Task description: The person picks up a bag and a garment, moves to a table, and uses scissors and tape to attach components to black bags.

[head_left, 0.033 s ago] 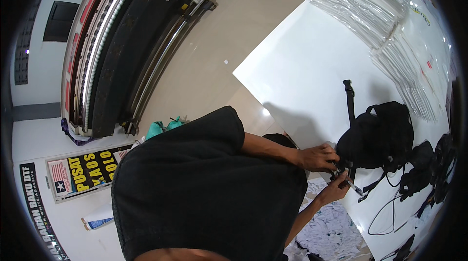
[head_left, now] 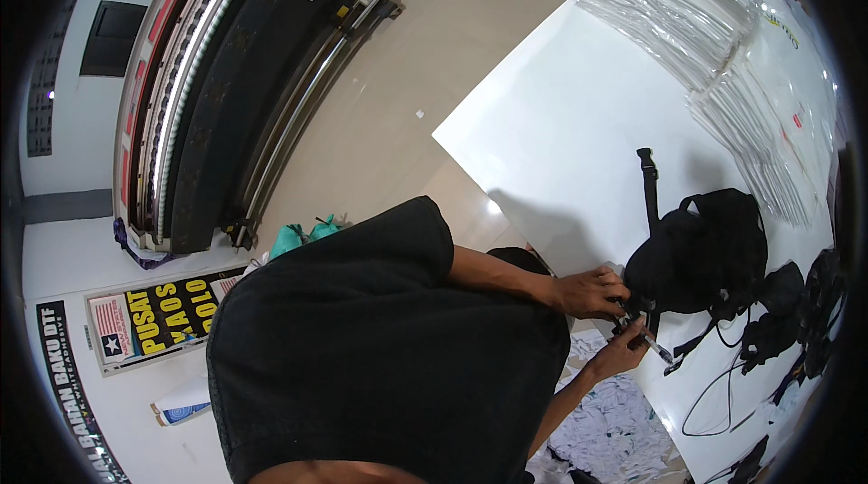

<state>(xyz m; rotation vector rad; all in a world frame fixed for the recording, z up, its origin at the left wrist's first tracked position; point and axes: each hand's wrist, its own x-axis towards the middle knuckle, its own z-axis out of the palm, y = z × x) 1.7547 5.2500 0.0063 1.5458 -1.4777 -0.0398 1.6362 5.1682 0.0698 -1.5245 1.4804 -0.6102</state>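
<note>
A black bag (head_left: 701, 253) lies on the white table, with a strap ending in a buckle (head_left: 645, 159) stretched out from its far side. At the bag's near edge my left hand (head_left: 589, 292) is closed, fingers pinched around a small dark piece that I cannot make out. Just below it, my right hand (head_left: 622, 350) is closed too, almost touching the left. A slim, pen-like grey and clear thing (head_left: 658, 346) sticks out from the right fingers toward the table. Where the two hands meet, the fingertips hide most of what is between them.
Stacks of clear plastic-wrapped white packets (head_left: 669, 5) cover the far side of the white table (head_left: 533, 113). Black cloth items (head_left: 779, 303) and a thin cable (head_left: 723, 394) lie right of the bag. Pale scraps (head_left: 610, 425) fill the space below the table edge. A large printer (head_left: 226, 95) stands left.
</note>
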